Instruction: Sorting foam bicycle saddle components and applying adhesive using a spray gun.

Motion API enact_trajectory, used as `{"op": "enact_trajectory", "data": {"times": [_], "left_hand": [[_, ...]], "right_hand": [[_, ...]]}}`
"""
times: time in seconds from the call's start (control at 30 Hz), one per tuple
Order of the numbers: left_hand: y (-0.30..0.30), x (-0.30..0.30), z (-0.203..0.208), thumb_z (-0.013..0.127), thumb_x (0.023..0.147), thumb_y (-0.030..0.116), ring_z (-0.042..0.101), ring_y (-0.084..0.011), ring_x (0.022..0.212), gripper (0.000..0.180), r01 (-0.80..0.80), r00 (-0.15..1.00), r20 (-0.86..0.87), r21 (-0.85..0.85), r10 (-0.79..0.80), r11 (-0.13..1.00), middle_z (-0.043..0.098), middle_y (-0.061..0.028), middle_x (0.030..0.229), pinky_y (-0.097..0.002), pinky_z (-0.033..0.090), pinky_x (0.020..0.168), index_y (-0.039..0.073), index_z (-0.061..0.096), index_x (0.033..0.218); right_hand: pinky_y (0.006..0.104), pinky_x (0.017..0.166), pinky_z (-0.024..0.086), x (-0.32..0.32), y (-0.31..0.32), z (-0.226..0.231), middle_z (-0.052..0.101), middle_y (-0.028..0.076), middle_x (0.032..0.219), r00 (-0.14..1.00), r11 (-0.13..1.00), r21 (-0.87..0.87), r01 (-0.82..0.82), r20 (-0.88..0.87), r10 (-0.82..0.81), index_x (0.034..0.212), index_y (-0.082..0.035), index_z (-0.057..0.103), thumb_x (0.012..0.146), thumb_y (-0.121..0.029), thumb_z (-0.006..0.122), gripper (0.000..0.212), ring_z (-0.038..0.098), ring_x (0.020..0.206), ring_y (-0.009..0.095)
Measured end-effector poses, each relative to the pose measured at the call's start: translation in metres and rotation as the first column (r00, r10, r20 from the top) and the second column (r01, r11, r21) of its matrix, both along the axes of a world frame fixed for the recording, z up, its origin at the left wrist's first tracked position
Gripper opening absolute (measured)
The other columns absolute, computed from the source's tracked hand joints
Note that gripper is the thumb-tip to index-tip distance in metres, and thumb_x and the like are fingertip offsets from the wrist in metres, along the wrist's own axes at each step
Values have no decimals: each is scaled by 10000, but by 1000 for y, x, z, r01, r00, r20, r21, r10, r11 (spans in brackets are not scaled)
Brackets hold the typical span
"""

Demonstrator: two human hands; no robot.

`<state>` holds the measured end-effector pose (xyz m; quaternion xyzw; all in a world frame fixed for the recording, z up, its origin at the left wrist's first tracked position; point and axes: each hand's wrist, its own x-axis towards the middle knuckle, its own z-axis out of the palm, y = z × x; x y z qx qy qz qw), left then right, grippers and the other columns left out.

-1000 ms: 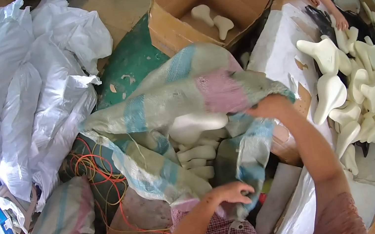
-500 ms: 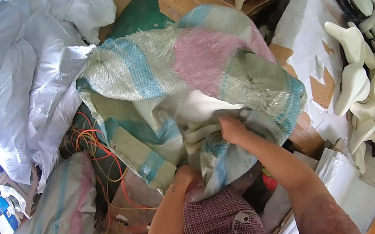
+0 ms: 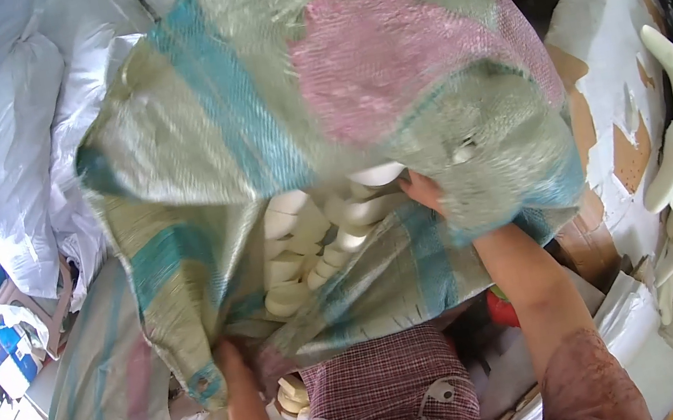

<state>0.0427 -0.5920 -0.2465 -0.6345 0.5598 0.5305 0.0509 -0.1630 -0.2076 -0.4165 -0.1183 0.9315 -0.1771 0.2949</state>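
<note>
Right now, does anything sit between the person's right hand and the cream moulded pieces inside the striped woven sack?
Nothing visible does. The right hand is inside the mouth of the striped woven sack, at the cream moulded pieces. The left hand grips the sack's lower edge.

You are gripping a striped woven sack (image 3: 321, 123) with both hands (image 3: 421, 190), holding its mouth open over cream moulded pieces (image 3: 306, 242) inside.

Striped pink, teal and cream woven sack (image 3: 320, 114), cream-white moulded pieces (image 3: 306, 242)
</note>
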Motion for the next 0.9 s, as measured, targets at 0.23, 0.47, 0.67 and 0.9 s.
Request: {"op": "enact_trajectory", "data": {"times": [0.23, 0.47, 0.67, 0.9], "left_hand": [[86, -11, -11, 568, 858, 350, 578, -190, 805, 459, 171, 963, 97, 496, -250, 851, 578, -118, 1019, -314, 484, 637, -12, 518, 1137], [180, 2, -74, 769, 672, 342, 532, -299, 985, 868, 336, 901, 133, 385, -412, 860, 490, -169, 1141, -399, 462, 828, 81, 302, 1356], [202, -37, -63, 797, 628, 351, 439, -405, 1107, 907, 428, 845, 312, 92, -434, 899, 384, -281, 1226, -435, 425, 920, -9, 315, 1306], [217, -20, -100, 800, 624, 339, 367, -400, 1186, 924, 525, 731, 370, 231, -573, 819, 343, -288, 1288, -438, 362, 986, -36, 294, 1300]], "right_hand": [[456, 829, 440, -18, 27, -16, 570, 206, 1005, 998, 996, -78, -45, -38, 42, 998, -30, 559, 758, -160, 564, 272, 540, 961, 375], [454, 810, 442, 15, -38, -7, 574, 193, 975, 989, 980, -157, -126, -95, 112, 974, -37, 567, 744, -160, 570, 261, 544, 932, 371], [453, 793, 444, 23, 9, -24, 577, 182, 949, 984, 968, -188, -168, -93, 153, 954, -43, 574, 732, -161, 575, 252, 547, 908, 367], [452, 773, 445, -6, -45, -41, 581, 169, 920, 969, 948, -222, -229, -139, 202, 931, -50, 582, 718, -161, 581, 240, 551, 879, 363]]}}
